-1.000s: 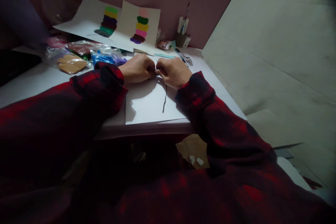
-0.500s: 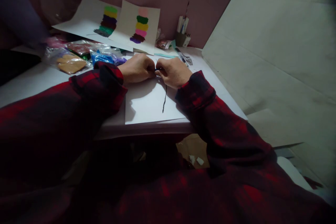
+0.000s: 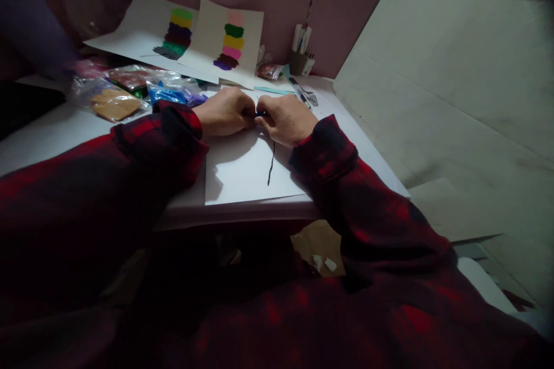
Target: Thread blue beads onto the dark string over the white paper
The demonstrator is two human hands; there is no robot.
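Two hands meet fingertip to fingertip over a white sheet: left hand and right hand, both curled, pinching a small dark piece between them. One dark strand lies on the sheet just below the right hand. Beyond the hands: two painted sheets, one pen cup. Left of them: several plastic bags.

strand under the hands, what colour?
Black. The strand lies on the white sheet, trailing from the right hand; head view shows it.
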